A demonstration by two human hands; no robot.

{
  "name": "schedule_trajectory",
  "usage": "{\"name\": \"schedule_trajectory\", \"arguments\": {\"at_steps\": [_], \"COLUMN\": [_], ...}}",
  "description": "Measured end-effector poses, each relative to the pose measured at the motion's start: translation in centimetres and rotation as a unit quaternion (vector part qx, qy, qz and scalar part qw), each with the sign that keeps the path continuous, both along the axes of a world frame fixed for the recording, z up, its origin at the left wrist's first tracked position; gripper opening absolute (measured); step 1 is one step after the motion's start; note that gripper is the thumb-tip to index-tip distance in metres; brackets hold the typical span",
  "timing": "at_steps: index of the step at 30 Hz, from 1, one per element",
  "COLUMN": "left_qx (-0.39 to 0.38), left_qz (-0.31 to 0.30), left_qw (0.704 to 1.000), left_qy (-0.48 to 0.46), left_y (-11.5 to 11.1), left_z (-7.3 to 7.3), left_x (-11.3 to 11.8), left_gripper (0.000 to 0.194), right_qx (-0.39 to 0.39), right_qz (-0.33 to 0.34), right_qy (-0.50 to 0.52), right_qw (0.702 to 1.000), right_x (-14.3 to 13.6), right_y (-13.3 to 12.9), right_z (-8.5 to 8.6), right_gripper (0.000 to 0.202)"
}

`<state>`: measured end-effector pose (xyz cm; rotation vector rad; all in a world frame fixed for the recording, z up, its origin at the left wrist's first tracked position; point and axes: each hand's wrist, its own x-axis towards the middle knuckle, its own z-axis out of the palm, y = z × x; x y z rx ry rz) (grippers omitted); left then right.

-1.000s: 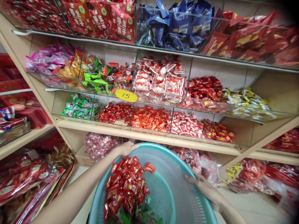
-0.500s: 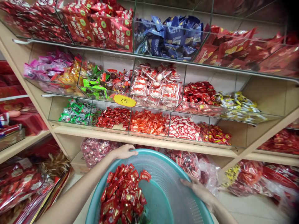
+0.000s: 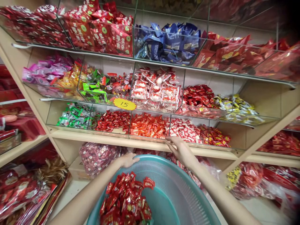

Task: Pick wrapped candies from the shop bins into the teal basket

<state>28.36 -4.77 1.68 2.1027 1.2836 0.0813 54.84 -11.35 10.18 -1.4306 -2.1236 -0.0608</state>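
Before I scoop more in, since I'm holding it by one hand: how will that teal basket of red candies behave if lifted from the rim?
The basket probably tilts left: the candies are heaped on that side. Its thin mesh wall looks flexible, so the rim may bend under the left hand. The glossy wrappers would likely slide and shift.

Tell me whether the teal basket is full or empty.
Partly full. The teal basket holds a pile of red wrapped candies on its left side, while its right side shows bare mesh. The left hand grips its rim.

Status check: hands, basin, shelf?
Left hand grips round teal plastic basin rim. Right hand open, at lower clear bin front edge. Nothing between.
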Motion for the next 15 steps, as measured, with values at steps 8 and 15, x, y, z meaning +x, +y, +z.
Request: {"name": "schedule_trajectory", "arguments": {"at_steps": [8, 15], "left_qx": [-0.075, -0.18], "left_qz": [0.032, 0.231], "left_qw": [0.985, 0.857], "left_qy": [-0.152, -0.424], "left_y": [-1.8, -9.4], "left_z": [1.7, 0.6], "left_x": [-3.1, -7.7], "left_gripper": [0.054, 0.052], "right_qx": [-0.081, -0.059], "right_qz": [-0.017, -0.03], "right_qy": [-0.202, -0.108], "right_qw": [0.976, 0.992], "right_x": [-3.4, -4.8], "right_y": [7.1, 9.3], "right_z": [2.1, 0.2], "right_gripper": [0.021, 0.025]}}
